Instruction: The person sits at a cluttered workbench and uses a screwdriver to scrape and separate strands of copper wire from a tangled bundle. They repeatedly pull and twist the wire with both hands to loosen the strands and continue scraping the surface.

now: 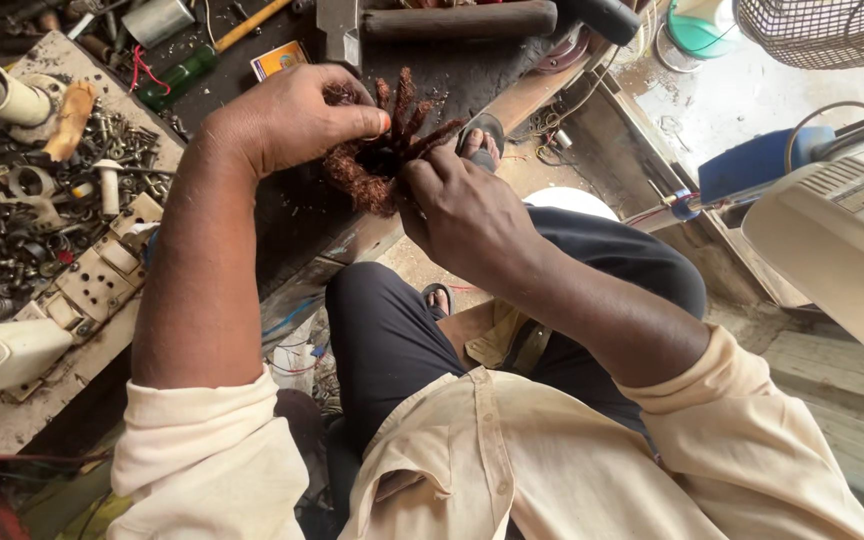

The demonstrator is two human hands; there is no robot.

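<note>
**Copper coil bundle held in both hands**

The reddish-brown copper winding bundle (384, 150) sits above the person's knees, just off the near edge of the table (292, 215). The left hand (287, 115) grips the bundle's left side, thumb pressed on top. The right hand (462, 205) pinches it from below right, fingers closed on the loops. Loop ends fan up and away from the table edge. Both hands touch the bundle equally.
</note>
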